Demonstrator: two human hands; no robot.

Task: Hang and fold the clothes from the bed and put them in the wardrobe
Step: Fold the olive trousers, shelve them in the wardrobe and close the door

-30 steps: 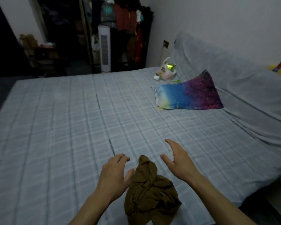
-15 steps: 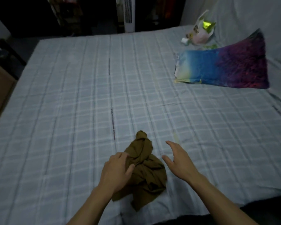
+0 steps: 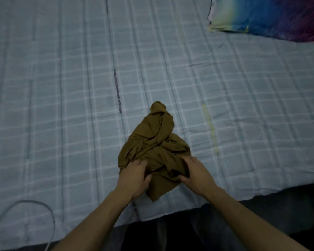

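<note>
Still at the start: one garment, not folded.
Our left hand [image 3: 134,175] and right hand [image 3: 195,172] grip the crumpled brown garment [image 3: 152,142] on the bed [image 3: 62,105]; folding and wardrobe remain.

A crumpled garment [image 3: 152,147] lay on the bed [image 3: 62,87], near its front edge. The left hand [image 3: 134,178] rested on the garment's near-left part, the right hand [image 3: 196,173] on its near-right part. A pillow [image 3: 266,15] lay far behind to the right. A cable [image 3: 34,207] lay at front left.
</note>
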